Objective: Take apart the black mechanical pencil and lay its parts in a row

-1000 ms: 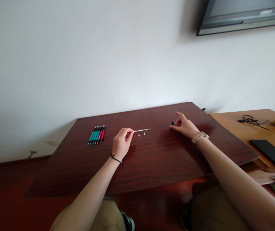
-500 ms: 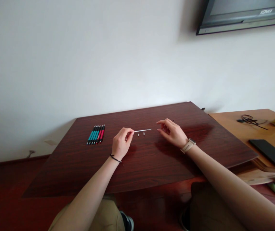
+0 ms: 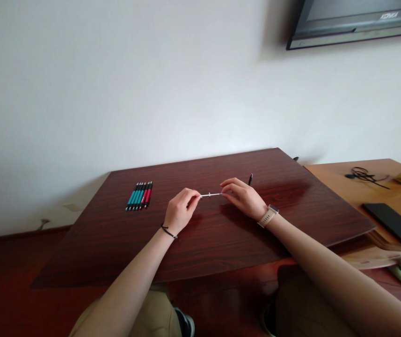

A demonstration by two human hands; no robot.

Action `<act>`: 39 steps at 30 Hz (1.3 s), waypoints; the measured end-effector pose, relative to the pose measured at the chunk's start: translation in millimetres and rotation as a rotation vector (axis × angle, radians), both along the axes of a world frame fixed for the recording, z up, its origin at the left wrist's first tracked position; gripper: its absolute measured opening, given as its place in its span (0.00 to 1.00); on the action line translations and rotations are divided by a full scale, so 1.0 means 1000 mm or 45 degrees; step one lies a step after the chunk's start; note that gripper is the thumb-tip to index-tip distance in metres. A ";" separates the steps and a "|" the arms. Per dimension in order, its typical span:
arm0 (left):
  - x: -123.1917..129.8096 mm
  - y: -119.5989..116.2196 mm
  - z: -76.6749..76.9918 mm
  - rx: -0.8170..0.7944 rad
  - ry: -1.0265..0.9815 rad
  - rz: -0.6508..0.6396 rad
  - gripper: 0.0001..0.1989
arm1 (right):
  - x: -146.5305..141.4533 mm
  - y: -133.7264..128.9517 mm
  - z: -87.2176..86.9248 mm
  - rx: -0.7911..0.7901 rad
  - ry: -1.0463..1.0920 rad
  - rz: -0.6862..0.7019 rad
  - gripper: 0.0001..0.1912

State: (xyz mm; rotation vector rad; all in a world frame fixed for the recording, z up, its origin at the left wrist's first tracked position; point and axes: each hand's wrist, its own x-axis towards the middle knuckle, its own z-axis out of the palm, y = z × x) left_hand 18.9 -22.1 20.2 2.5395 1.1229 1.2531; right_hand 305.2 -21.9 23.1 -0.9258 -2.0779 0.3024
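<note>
Pinching a thin white pen refill [image 3: 211, 194] at both ends, the left hand [image 3: 178, 211] and right hand [image 3: 243, 196] hold it level just above the dark wooden table [image 3: 221, 234]. A row of teal and red pens [image 3: 139, 196] lies well to the left; a small black pen part [image 3: 250, 179] rests just beyond the right hand.

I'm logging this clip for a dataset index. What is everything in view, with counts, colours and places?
dark table: one, reddish-brown wood, centre.
pens: a row of about seven, teal, black and red, table's far left.
thin refill: one, white, held between both hands.
small black part: one, on the table beyond the right hand.
side table: one, light wood, right.
cable: one, black, on the side table.
flat device: one, black, right edge.
screen: one, dark, on the wall top right.
left hand: black wristband, pinching the refill's left end.
right hand: beige watch, fingers at the refill's right end.
</note>
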 end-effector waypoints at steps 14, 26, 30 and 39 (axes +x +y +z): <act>-0.002 0.003 0.002 0.037 -0.151 0.220 0.06 | 0.010 0.015 -0.013 -0.172 -0.177 -0.264 0.04; -0.004 0.005 -0.002 0.049 -0.179 0.246 0.04 | -0.004 0.041 -0.024 -0.262 -0.450 -0.209 0.10; -0.003 0.005 -0.003 0.043 -0.188 0.253 0.04 | -0.008 0.038 -0.025 -0.247 -0.407 -0.202 0.15; -0.003 0.006 -0.003 0.036 -0.181 0.255 0.05 | -0.011 0.025 -0.024 -0.381 -0.212 -0.231 0.20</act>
